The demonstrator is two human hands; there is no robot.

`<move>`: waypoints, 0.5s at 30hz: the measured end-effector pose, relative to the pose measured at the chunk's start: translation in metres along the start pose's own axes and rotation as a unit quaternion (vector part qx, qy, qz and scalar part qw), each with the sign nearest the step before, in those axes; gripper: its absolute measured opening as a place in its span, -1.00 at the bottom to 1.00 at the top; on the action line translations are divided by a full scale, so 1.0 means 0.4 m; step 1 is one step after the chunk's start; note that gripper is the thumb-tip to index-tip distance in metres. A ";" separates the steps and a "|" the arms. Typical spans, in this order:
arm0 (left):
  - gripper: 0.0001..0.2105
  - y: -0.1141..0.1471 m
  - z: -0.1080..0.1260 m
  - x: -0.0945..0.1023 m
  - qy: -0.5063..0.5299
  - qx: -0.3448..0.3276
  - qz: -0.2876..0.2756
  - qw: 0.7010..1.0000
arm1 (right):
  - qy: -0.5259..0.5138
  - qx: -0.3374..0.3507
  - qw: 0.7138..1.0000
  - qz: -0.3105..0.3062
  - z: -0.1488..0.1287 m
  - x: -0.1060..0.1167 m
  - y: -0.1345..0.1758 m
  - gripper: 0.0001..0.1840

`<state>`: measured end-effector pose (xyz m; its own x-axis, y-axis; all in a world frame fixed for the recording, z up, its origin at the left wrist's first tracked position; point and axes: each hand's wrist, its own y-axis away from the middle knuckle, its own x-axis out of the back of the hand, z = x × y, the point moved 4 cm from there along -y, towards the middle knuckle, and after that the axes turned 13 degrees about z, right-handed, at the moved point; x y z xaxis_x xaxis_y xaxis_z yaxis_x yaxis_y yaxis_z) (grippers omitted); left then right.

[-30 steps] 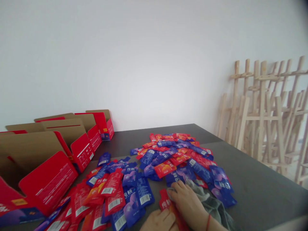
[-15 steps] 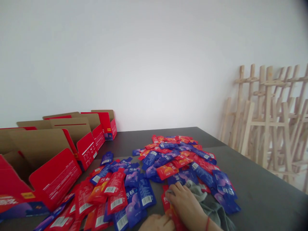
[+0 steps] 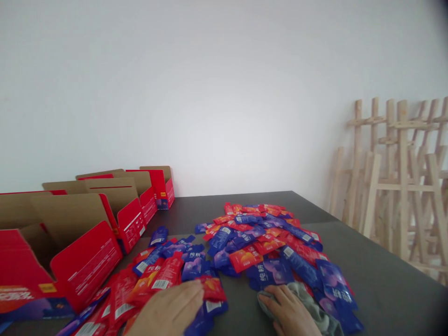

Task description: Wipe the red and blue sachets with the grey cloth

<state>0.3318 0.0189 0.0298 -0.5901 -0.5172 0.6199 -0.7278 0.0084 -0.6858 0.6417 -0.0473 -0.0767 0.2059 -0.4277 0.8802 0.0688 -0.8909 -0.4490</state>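
My left hand is over the near left pile, fingers together, with a red pouch sticking out beyond its fingertips. Under and around it lie red and blue pouches, among them a barcoded red pouch. My right hand is closed on a crumpled grey cloth against the dark table. Just beyond the cloth, a blue pouch lies at the near edge of the right-hand pile.
Open red cardboard boxes stand in a row along the left side. A larger heap of red and blue pouches spreads across the middle. Wooden easels lean by the white wall at right.
My left hand has carried the red pouch leftward onto the near left pile. My right hand has left that pouch and now grips the grey cloth. The view has shifted slightly.
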 end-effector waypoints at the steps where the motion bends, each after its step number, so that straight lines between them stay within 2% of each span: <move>1: -0.59 0.017 -0.037 0.014 -0.022 0.003 0.003 1.000 | 0.000 0.000 1.000 0.003 0.001 -0.005 0.000 -0.22; 5: -0.48 0.111 -0.145 0.018 -0.062 -0.002 -0.006 0.998 | -0.001 0.023 0.999 0.026 0.006 -0.030 0.005 -0.23; 8: -0.47 0.157 -0.172 -0.001 -0.037 0.004 -0.033 0.999 | -0.020 0.053 0.997 0.047 0.014 -0.040 0.008 -0.28; 9: -0.50 0.156 -0.176 -0.008 -0.017 0.021 -0.062 0.998 | -0.028 0.061 0.997 0.050 0.015 -0.041 0.008 -0.29; 11: -0.65 0.129 -0.188 -0.025 0.024 0.101 -0.148 0.984 | -0.037 0.065 0.996 0.043 0.015 -0.040 0.006 -0.26; 13: -0.79 0.076 -0.212 -0.056 0.057 0.211 -0.239 0.946 | -0.039 0.051 0.998 0.023 0.013 -0.036 0.003 -0.20; 15: -0.70 0.011 -0.244 -0.112 0.072 0.291 -0.311 0.902 | -0.043 0.027 0.999 -0.001 0.008 -0.028 -0.001 -0.16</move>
<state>0.3208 0.1256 0.0364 -0.2013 -0.1508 0.9679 -0.6510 -0.7177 -0.2472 0.6425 -0.0418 -0.0871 0.2884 -0.4088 0.8659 0.1219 -0.8813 -0.4566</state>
